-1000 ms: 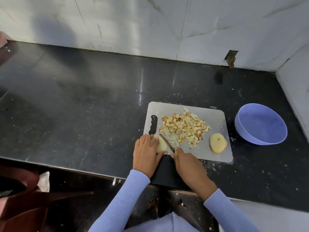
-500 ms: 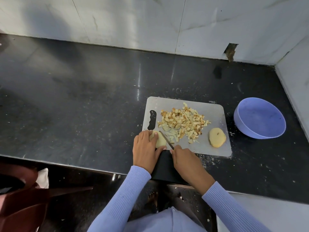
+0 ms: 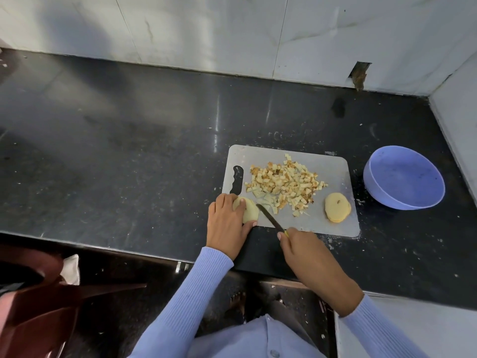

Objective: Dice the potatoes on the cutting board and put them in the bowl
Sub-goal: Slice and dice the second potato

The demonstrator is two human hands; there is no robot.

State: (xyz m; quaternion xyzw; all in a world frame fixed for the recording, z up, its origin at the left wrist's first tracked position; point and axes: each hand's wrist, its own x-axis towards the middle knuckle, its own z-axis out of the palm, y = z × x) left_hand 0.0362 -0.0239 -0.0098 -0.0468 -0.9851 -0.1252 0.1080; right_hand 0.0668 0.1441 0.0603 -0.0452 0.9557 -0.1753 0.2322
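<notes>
A grey cutting board (image 3: 333,220) lies on the black counter. A heap of diced potato (image 3: 285,183) covers its middle. My left hand (image 3: 227,222) holds a peeled potato piece (image 3: 249,211) down at the board's near left corner, fingers curled over it. My right hand (image 3: 300,245) grips a knife (image 3: 269,218) by its handle; the blade points up-left, its tip just right of that piece. Another potato piece (image 3: 337,207), in stacked slices, sits at the board's near right. A lilac bowl (image 3: 404,177), with nothing visible inside, stands right of the board.
The black counter (image 3: 129,156) runs far to the left. White tiled walls (image 3: 232,32) close the back and right side. A dark red plastic chair (image 3: 38,306) stands below the counter edge at lower left.
The knife blade has drawn back a little from the potato piece, toward the right. My left hand stays on the piece. The camera view has shifted slightly.
</notes>
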